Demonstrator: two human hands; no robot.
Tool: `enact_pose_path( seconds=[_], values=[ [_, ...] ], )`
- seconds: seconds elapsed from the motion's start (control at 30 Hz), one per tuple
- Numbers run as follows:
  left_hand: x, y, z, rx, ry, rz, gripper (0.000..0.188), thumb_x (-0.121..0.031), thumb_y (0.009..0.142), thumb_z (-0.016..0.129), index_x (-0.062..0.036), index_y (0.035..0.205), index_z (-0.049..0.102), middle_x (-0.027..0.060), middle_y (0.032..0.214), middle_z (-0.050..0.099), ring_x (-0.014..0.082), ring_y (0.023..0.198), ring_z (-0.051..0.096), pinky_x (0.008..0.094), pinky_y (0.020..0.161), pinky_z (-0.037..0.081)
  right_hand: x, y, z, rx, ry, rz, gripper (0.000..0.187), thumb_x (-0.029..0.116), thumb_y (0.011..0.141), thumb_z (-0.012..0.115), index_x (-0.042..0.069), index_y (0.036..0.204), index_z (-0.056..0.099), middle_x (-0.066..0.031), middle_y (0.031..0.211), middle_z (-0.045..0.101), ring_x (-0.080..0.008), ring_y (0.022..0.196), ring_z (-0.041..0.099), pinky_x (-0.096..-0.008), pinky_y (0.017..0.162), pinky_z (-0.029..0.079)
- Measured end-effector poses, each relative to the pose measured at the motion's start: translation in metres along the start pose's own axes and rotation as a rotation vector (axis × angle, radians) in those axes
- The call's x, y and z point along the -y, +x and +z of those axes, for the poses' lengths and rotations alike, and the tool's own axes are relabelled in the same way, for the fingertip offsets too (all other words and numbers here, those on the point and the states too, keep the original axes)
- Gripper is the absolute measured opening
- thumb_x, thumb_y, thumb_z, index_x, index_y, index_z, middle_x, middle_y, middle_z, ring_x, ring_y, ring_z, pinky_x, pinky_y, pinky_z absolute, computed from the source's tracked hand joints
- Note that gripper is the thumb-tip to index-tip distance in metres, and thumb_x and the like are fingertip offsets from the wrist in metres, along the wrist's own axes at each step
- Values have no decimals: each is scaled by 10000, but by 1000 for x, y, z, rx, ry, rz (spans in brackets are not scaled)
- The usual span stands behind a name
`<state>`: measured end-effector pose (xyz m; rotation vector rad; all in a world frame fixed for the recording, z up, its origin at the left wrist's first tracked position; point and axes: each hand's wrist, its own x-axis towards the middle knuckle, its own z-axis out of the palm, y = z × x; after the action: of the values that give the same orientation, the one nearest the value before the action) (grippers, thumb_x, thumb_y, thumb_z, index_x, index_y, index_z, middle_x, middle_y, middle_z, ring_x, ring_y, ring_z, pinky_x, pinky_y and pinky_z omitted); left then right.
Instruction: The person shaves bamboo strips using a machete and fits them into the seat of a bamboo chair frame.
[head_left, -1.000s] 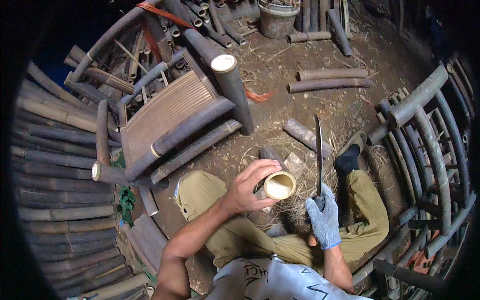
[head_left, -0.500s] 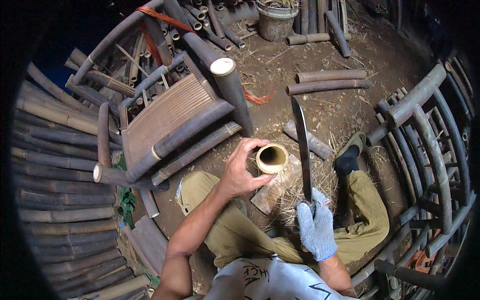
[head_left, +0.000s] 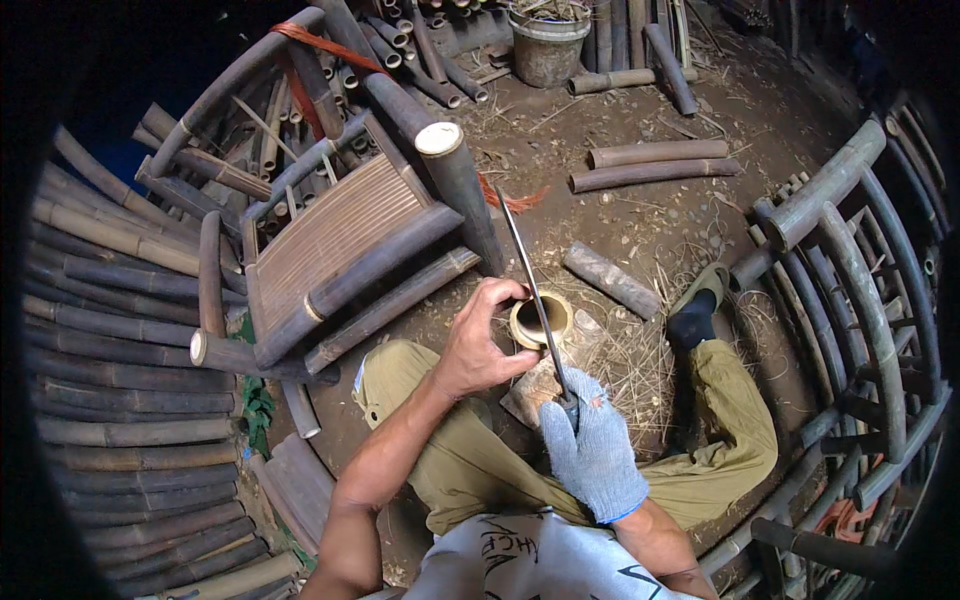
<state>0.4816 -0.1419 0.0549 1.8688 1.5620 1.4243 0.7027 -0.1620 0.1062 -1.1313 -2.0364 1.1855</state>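
My bare left hand (head_left: pixel 483 338) is curled round the left side of a short bamboo tube (head_left: pixel 562 318), whose hollow end faces up. In my gloved right hand (head_left: pixel 592 440) is the handle of a machete (head_left: pixel 536 290). Its long dark blade crosses over the tube's opening, pointing away from me and slightly left. Whether the edge touches the rim I cannot tell. Below the tube lies a wooden block (head_left: pixel 530 397), partly hidden by my hands. A loose piece of bamboo (head_left: pixel 612 280) rests on the ground just beyond.
A bamboo chair (head_left: pixel 340 240) stands at the left, beside stacked bamboo poles (head_left: pixel 130 410). Bamboo frames (head_left: pixel 850 300) line the right side. Two cut lengths (head_left: pixel 655 165) and a bucket (head_left: pixel 548 50) are farther off. Straw-like shavings (head_left: pixel 640 375) litter the ground near my foot.
My right hand has moved left with the machete, and the blade has swung from right of the tube to across its opening. My left hand keeps its hold on the tube.
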Motion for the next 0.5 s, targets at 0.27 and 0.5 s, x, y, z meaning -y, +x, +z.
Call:
enact_pose_path(
  seconds=[0.27,0.5],
  values=[
    [-6,0,2,2,-3,5,688,-106,618,866,-53,1216,528,139,1157,601,317,1107,616,395,970,500,1,-2,-2,2,-3,7,401,226,960,647,-40,1247,561,-290,1081,649,-459,971,659,-476,826,547],
    [-7,-2,4,-17,-40,-28,693,-111,635,868,-42,1232,522,138,1172,590,299,1121,615,394,989,501,3,-5,-4,28,32,60,432,220,955,647,-48,1282,555,-298,1140,646,-464,1022,653,-466,880,540]
  ],
)
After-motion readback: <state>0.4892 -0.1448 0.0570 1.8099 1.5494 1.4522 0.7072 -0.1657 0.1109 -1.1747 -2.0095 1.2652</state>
